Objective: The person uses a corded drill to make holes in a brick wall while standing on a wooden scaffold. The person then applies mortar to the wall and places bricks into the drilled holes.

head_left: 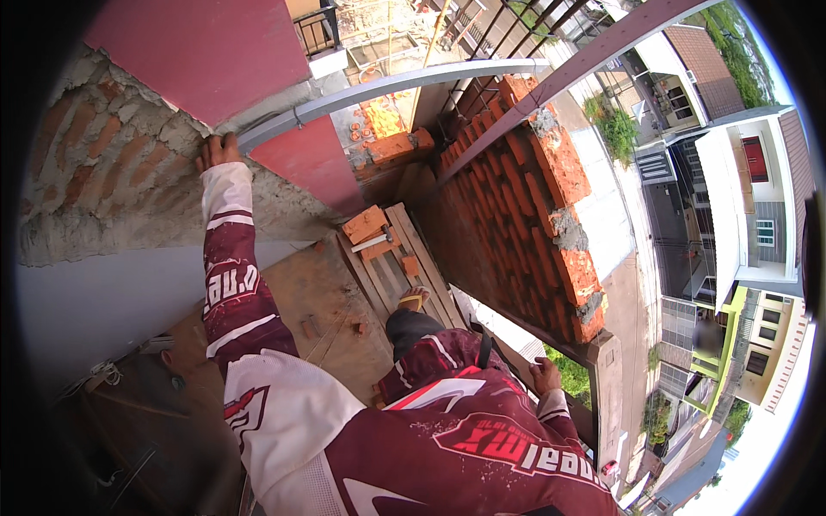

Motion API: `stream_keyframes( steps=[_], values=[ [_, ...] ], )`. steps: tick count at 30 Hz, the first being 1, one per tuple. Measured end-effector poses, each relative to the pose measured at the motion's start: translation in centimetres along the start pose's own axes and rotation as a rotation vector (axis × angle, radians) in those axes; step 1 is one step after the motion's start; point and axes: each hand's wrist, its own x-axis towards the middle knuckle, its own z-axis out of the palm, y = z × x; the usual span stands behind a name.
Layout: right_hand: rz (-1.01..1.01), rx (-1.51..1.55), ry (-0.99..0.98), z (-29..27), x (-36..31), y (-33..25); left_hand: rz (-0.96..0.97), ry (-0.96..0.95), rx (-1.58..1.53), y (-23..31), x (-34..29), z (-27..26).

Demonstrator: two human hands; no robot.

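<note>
My left arm, in a maroon and white sleeve, reaches far forward. The left hand (220,152) lies with its fingers against the rough edge of the wall (155,163), beside the end of a grey metal beam (344,97). It appears to hold nothing. My right hand (544,376) is low at my right side, below the unfinished brick wall (525,198). Its fingers are curled, and a small pale bit shows at the fingertips, too small to name. A hammer (372,242) lies on bricks (365,224) atop wooden planks (370,279), away from both hands.
My foot (414,298) is on the planks. A brown board floor (318,292) with brick fragments lies below. A long slanted metal bar (568,82) crosses in front of the brick wall. Beyond its edge is a drop to a street with houses (757,206).
</note>
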Motion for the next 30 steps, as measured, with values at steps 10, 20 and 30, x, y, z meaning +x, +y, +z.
stream_keyframes(
  steps=[10,20,30],
  values=[
    [0.115,0.176,-0.027,4.0,-1.9,3.2,-0.085,0.228,-0.059,2.8,-3.8,-1.7],
    [0.185,0.34,-0.116,12.4,-6.5,10.1,-0.169,-1.275,-0.632,21.7,-31.8,2.8],
    [0.305,0.401,-0.127,14.0,-9.1,11.7,-0.013,-2.114,-0.699,26.3,-40.1,-4.5]
  ],
)
